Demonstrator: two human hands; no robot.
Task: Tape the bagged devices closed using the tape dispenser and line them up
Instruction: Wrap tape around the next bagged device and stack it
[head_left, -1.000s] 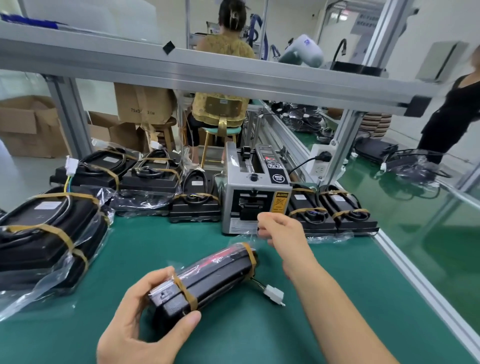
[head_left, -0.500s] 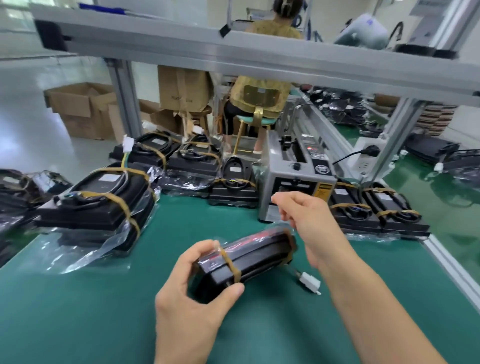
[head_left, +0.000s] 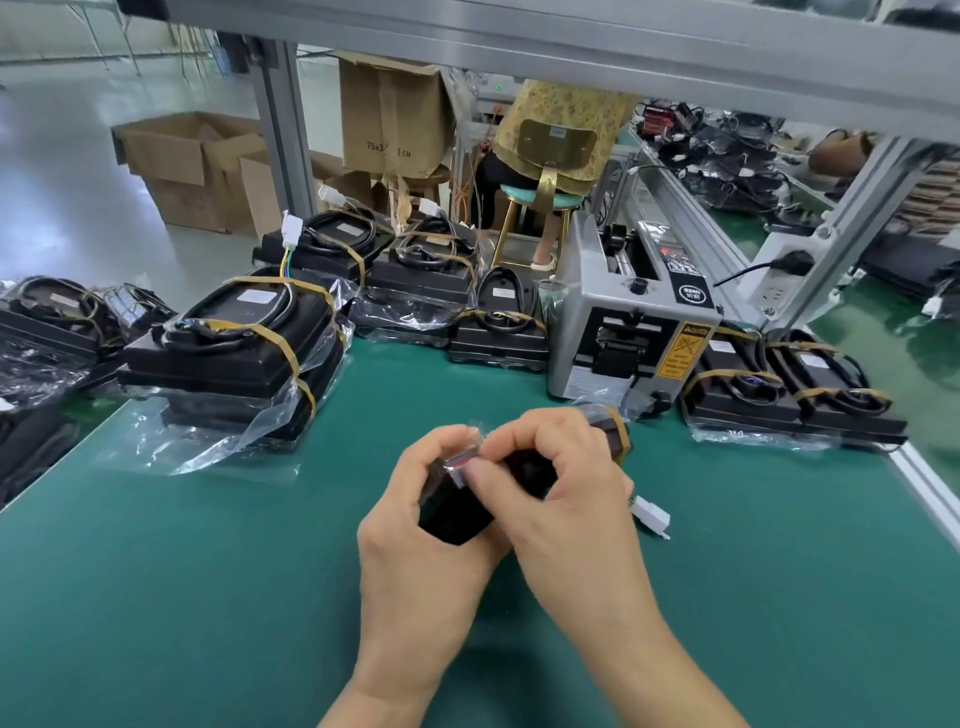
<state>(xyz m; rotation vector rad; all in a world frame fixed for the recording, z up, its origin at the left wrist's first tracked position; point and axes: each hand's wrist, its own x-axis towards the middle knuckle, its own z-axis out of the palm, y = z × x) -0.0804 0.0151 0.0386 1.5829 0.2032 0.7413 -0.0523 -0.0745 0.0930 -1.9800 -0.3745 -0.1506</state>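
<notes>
Surface: green matting is seen over the whole bench (head_left: 208, 597), its aluminium edge rail running along the right side.
Left hand (head_left: 431, 525): brought in from below with the wrist bent inward; the fingers are curled round the near end of the bagged device (head_left: 457, 514), which is gripped clear of the mat.
Right hand (head_left: 566, 493): laid over the device's far half, knuckles up; the thumb and forefinger are pinched on the clear bag film at the top (whether tape is under them cannot be told).
Device position: held at the bench's middle, tilted, its banded far end near the tape dispenser (head_left: 628, 332); a white connector (head_left: 652, 517) hangs out just right of the right hand.
Dispenser: stood at the back, between a single bagged unit on its left and two bagged devices (head_left: 789, 395) side by side on its right.
Left stack (head_left: 234, 353): bagged units piled near the bench's left edge.
Open room: bare mat is seen all round the hands.
</notes>
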